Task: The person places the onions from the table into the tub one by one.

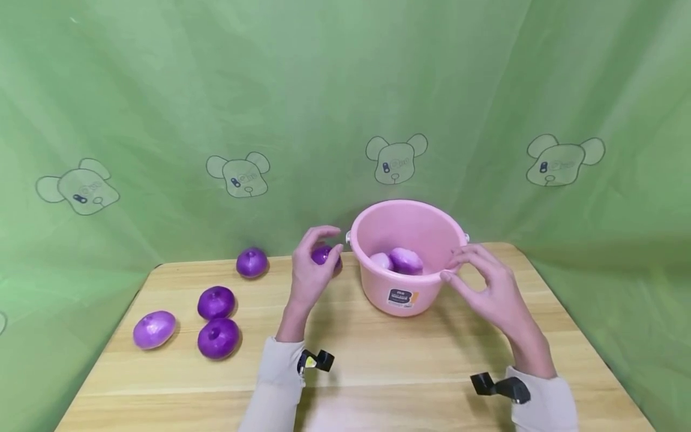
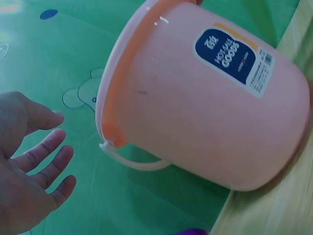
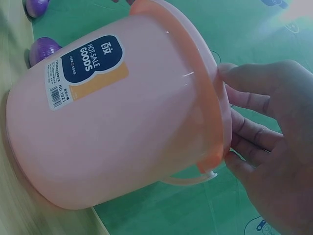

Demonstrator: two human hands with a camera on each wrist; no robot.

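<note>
A pink bucket [image 1: 399, 294] stands upright on the table, with a label on its front. Two purple-and-white onions [image 1: 407, 261] show inside it. My right hand [image 1: 493, 294] grips the rim at the right, thumb at the front edge and fingers reaching over the inside; the right wrist view also shows this hand [image 3: 279, 122] at the rim. My left hand [image 1: 313, 270] is just left of the bucket, apart from it, its fingers loosely bent with nothing held. Behind that hand, a purple onion [image 1: 322, 254] is partly hidden. In the left wrist view the hand [image 2: 34, 156] faces the bucket's rim.
Several more onions are on the left of the wooden table [image 1: 367, 372]: a dark one [image 1: 251, 263] near the back edge, two close together [image 1: 218, 338], and a paler one [image 1: 154, 329] farthest left. A green curtain [image 1: 324, 108] hangs behind and around the table.
</note>
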